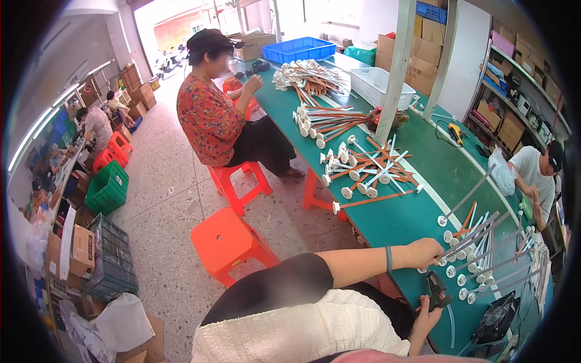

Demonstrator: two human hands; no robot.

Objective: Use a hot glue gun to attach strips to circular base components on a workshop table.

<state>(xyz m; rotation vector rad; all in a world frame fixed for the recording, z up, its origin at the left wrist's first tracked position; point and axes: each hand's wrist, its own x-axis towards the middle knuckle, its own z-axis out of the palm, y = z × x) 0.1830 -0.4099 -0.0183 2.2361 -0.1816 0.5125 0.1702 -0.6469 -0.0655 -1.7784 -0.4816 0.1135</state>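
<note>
My left hand [427,251] is closed near the table's front edge. Its fingers seem to pinch a strip with a white round base [422,270], though they hide most of it. In my right hand [428,317] is a black hot glue gun [437,291], its nozzle up close to that base. A pale glue stick [452,327] trails from the gun's rear. Just right of my hands, several grey strips on white round bases [463,281] are spread over the green table [393,227].
Farther along lie piles of brown and white strips with round bases [363,169]. A small black fan [496,317] stands at the lower right. A person on a red stool [242,184] sits at left; another person [538,181] works across. A white post [396,78] rises mid-table.
</note>
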